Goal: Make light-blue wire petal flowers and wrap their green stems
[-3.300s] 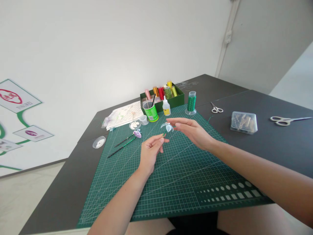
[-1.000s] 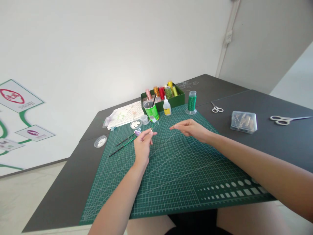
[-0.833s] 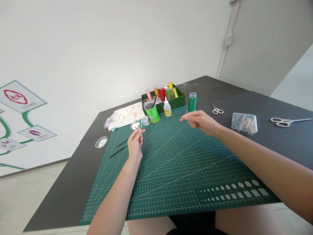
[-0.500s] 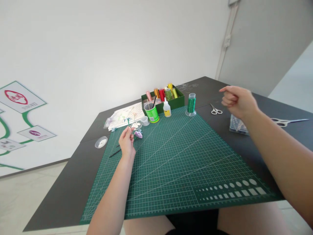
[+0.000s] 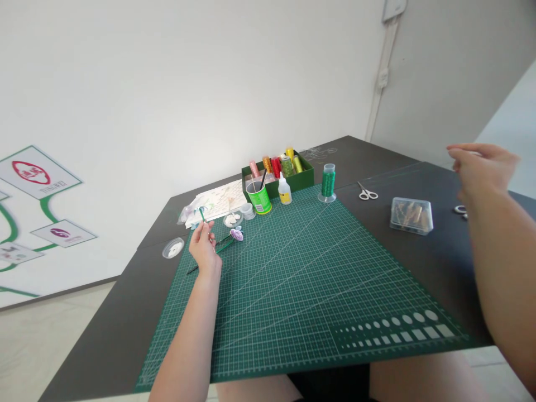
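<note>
Currently held: green stem point(image 5: 202, 215), pinched between thumb and fingertips of the left hand point(image 5: 204, 245); tilted a little leftward, its top reaching beyond the fingers.
Stem top: pale bluish petals are suggested, blurred against the white sheet point(image 5: 218, 202) beyond the left hand.
Right hand point(image 5: 483, 162): raised over the dark tabletop, well apart from the left; fingers curled and blurred. Whether the fingertips meet, or anything is held, cannot be told.
Handling, as judged: light; stem slender and fairly stiff; petals thin, easily bent or crushed. Best gripped by the stem, below the petals.
Purple flower point(image 5: 237, 235): laid just right of the left hand, on the green cutting mat point(image 5: 310, 279); likewise judged delicate.
White pieces point(image 5: 233, 219): kept in a round dish, beyond and right of the left hand.
Between the hands, farther off: green cup point(image 5: 260, 201), glue bottle point(image 5: 285, 191), box of thread spools point(image 5: 302, 177), green thread spool point(image 5: 329, 183).
Nearer the right hand: small scissors point(image 5: 367, 194) and clear box point(image 5: 411, 216), both to its left.
</note>
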`<state>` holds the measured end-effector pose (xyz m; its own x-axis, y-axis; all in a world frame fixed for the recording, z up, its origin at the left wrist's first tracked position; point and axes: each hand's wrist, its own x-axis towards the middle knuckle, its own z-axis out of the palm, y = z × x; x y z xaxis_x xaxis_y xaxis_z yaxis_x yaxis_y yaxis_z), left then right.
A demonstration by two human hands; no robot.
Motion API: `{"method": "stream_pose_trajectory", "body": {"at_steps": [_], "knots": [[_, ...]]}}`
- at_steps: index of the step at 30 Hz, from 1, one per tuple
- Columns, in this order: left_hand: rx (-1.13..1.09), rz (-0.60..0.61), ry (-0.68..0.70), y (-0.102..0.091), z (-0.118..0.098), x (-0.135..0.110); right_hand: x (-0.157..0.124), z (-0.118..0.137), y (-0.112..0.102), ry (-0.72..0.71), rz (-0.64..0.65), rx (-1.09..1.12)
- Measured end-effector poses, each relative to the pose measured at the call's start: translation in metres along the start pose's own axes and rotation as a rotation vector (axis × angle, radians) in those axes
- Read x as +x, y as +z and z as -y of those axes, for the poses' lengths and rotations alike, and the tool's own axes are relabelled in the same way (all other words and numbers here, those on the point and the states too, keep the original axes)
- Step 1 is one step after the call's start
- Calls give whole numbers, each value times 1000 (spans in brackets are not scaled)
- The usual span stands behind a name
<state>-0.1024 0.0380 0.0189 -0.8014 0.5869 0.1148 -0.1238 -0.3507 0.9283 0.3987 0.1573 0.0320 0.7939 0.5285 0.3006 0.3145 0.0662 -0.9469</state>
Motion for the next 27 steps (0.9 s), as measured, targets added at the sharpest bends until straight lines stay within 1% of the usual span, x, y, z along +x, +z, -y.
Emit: {"method": "stream_pose_trajectory", "body": {"at_steps": [2, 4, 6, 7, 8, 10, 11, 13, 14, 16, 17, 18, 19, 20, 21, 22, 24, 25, 27], "knots": [[25, 16, 12, 1, 1, -2, -2, 0, 2, 32, 24, -139], [47, 60, 12, 4, 4, -8, -4, 0, 6, 65, 70, -346], [58, 136, -3, 8, 8, -17, -8, 1, 10, 38, 97, -529], [65, 185, -14, 11, 10, -22, -11, 2, 13, 2, 101, -562], [77, 242, -29, 13, 12, -28, -15, 3, 16, -46, 97, -565], [127, 366, -63, 16, 14, -40, -26, 7, 23, -187, 97, -524], [156, 433, -87, 18, 15, -46, -33, 10, 27, -269, 96, -495], [201, 520, -125, 21, 15, -59, -52, 18, 35, -474, 137, -426], [215, 554, -149, 22, 15, -66, -64, 22, 38, -593, 188, -385], [224, 582, -189, 24, 14, -78, -94, 30, 44, -823, 364, -297], [219, 587, -214, 24, 14, -84, -110, 34, 46, -886, 440, -250], [212, 592, -241, 24, 13, -89, -128, 37, 48, -928, 558, -204], [205, 600, -267, 25, 13, -95, -145, 39, 49, -939, 684, -153], [201, 614, -291, 25, 13, -99, -163, 41, 50, -917, 823, -94], [196, 629, -308, 25, 13, -103, -179, 41, 50, -855, 987, -31], [190, 644, -321, 24, 13, -107, -195, 41, 49, -756, 1143, 39], [177, 664, -332, 24, 13, -113, -221, 40, 48, -495, 1411, 172], [169, 667, -332, 24, 14, -115, -232, 40, 47, -350, 1512, 256], [150, 665, -321, 25, 14, -118, -248, 40, 44, -53, 1653, 447]]}}
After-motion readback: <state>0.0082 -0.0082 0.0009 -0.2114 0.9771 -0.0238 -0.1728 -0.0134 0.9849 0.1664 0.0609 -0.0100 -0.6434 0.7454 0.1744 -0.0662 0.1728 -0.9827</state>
